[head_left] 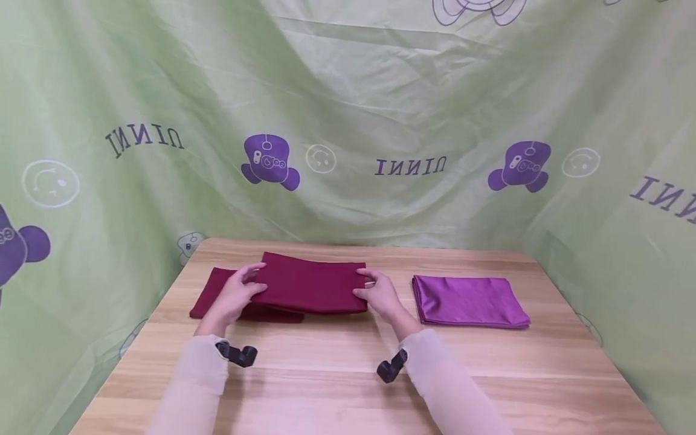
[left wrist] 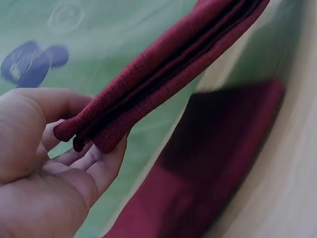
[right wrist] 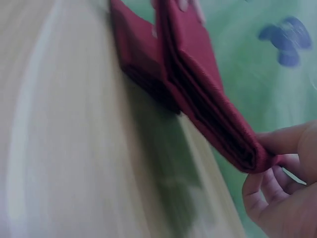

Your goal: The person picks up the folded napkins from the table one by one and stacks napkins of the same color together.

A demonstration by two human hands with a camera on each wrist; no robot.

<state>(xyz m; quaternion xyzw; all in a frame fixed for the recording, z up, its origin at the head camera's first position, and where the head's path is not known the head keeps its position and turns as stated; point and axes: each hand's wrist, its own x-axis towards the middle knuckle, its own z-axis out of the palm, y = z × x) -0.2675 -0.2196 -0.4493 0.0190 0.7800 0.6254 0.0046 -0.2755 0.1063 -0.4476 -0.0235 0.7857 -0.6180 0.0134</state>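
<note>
Both hands hold up a folded dark red cloth (head_left: 315, 285) by its two short ends. My left hand (head_left: 235, 296) pinches the left end; in the left wrist view, its layers show edge-on between thumb and fingers. On the opposite end, my right hand (head_left: 382, 297) has thumb and fingers closed on a corner, as the right wrist view shows. Below and to the left, a second folded dark red cloth (head_left: 209, 294) lies on the table, partly hidden by the raised one and the left hand. The wrist views show a gap between the held cloth and the wood.
A folded shiny purple cloth (head_left: 470, 302) lies on the right of the wooden table (head_left: 326, 386). Light green printed curtain (head_left: 348, 90) hangs behind the table and along both sides. Each wrist wears a small black camera mount.
</note>
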